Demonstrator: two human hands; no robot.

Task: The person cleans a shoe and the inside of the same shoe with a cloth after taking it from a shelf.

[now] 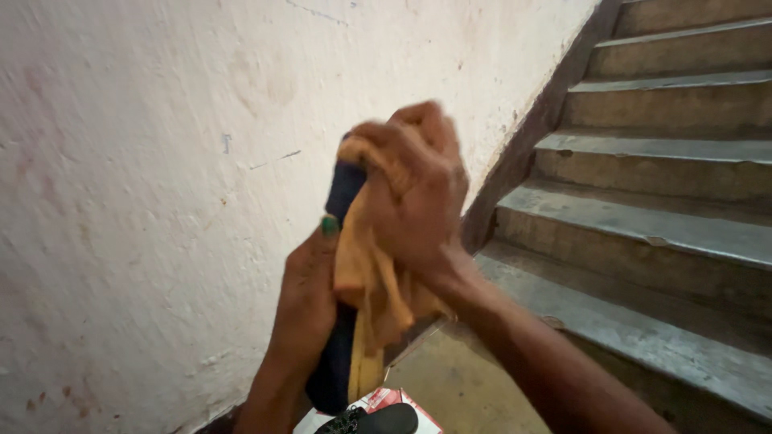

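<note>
At frame centre the left hand (310, 301) grips a dark blue shoe (342, 241) upright while the right hand (414, 181) presses a yellow cloth (366, 281) closed over its top, seemingly mid-wipe; continuing likely needs firm strokes downward.

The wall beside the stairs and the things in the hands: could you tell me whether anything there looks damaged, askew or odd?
The whitewashed wall is stained and scuffed, with pinkish blotches and small cracks. The steps are worn. The left hand grips a dark blue shoe, and the right hand presses a yellow cloth against it; nothing looks spilled.
</note>
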